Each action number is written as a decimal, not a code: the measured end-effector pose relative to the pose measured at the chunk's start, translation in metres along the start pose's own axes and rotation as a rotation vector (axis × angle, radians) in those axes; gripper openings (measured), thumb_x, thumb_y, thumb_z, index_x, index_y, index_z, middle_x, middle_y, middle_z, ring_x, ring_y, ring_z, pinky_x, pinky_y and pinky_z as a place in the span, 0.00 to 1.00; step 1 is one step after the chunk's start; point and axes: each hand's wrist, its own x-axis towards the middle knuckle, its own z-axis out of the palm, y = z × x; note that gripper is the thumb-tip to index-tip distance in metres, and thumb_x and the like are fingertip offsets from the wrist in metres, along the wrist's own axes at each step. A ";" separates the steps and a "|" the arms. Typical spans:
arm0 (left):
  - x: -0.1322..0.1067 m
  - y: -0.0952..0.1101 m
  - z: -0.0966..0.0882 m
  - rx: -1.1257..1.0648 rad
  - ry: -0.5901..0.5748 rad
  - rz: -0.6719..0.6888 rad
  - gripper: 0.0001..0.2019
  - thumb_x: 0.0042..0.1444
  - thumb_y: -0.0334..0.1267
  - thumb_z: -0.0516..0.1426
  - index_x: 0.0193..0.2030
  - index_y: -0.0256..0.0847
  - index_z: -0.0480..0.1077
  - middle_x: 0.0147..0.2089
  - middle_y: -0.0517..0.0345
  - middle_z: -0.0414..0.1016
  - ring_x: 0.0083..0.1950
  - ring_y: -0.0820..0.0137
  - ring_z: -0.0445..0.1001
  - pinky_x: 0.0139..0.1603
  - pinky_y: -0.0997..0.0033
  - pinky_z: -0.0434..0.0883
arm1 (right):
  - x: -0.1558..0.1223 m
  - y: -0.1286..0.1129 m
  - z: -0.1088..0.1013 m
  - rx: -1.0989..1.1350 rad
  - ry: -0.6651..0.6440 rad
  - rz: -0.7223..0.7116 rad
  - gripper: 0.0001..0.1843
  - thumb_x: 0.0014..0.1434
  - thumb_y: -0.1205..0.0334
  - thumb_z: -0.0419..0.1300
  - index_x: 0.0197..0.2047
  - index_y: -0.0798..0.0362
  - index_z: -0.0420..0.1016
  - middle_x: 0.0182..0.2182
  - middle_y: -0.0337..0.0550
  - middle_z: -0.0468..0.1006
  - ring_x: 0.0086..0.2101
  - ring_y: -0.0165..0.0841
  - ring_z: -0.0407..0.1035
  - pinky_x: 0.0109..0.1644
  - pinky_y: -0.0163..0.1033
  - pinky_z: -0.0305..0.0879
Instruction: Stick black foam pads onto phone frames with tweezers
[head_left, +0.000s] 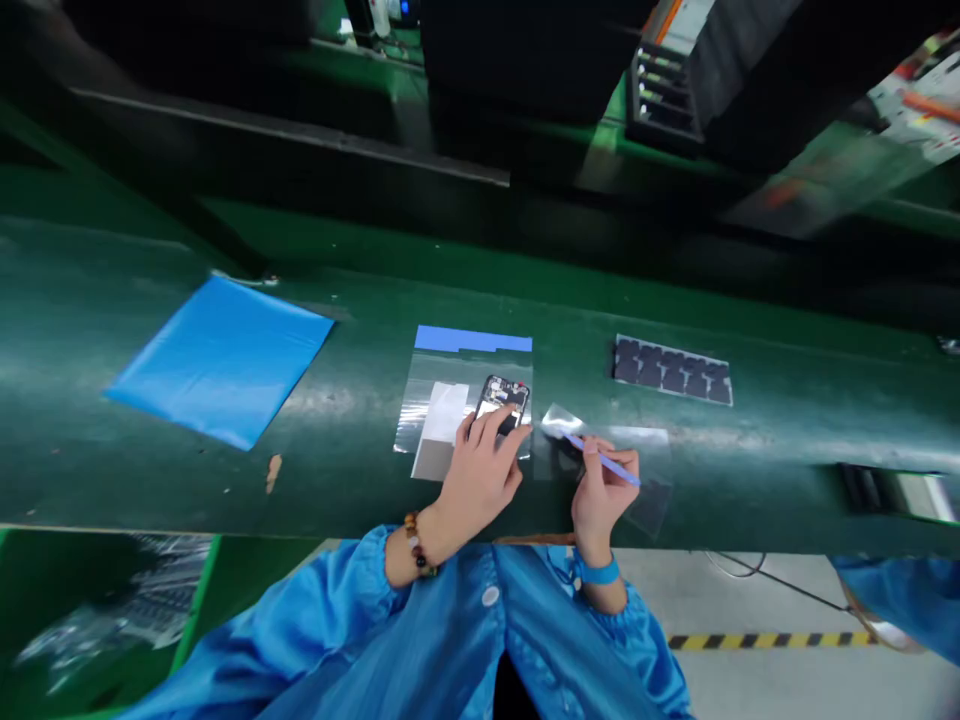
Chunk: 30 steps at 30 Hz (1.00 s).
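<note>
My left hand [480, 470] lies on a small phone-like device [507, 397] with its circuit parts exposed, fingers pressed on its lower part. The device rests on a clear plastic sheet with a blue strip [472, 340] along its far edge. My right hand [604, 490] pinches blue tweezers [600, 460], whose tip reaches a piece of clear film [562, 422] just right of the device. Both arms wear blue sleeves; the left wrist has a bead bracelet, the right a blue strap.
A blue sheet [221, 360] lies at the left on the green conveyor belt [787, 440]. A sheet of several dark square pads [673, 369] sits to the right. More clear film [645, 500] lies under my right hand. Another person's blue sleeve [900, 600] shows at the right edge.
</note>
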 end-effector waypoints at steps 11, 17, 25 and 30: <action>0.071 -0.033 -0.026 -0.757 0.142 -0.184 0.15 0.60 0.32 0.65 0.54 0.45 0.76 0.53 0.54 0.80 0.54 0.63 0.79 0.55 0.60 0.78 | 0.001 0.007 -0.001 0.019 0.037 0.033 0.20 0.61 0.53 0.75 0.36 0.50 0.67 0.37 0.40 0.81 0.43 0.36 0.81 0.56 0.49 0.78; 0.250 -0.134 -0.034 -0.725 0.388 -0.344 0.16 0.50 0.25 0.67 0.46 0.38 0.75 0.50 0.53 0.82 0.50 0.66 0.80 0.57 0.65 0.77 | 0.002 0.005 0.002 -0.007 0.022 0.044 0.23 0.58 0.47 0.76 0.36 0.50 0.69 0.35 0.42 0.82 0.42 0.39 0.82 0.56 0.51 0.78; 0.308 -0.182 -0.034 -0.687 0.561 -0.412 0.09 0.58 0.32 0.66 0.45 0.38 0.75 0.51 0.47 0.82 0.55 0.61 0.78 0.66 0.58 0.72 | 0.001 0.009 -0.001 -0.043 -0.003 0.061 0.21 0.59 0.46 0.76 0.39 0.52 0.73 0.40 0.47 0.84 0.45 0.40 0.82 0.58 0.51 0.78; 0.242 -0.193 -0.040 -0.790 0.519 -0.325 0.06 0.58 0.36 0.66 0.40 0.39 0.77 0.41 0.52 0.83 0.42 0.67 0.79 0.52 0.64 0.76 | 0.000 0.004 0.003 -0.171 -0.094 0.057 0.23 0.61 0.43 0.74 0.45 0.54 0.80 0.46 0.53 0.87 0.49 0.45 0.82 0.62 0.55 0.75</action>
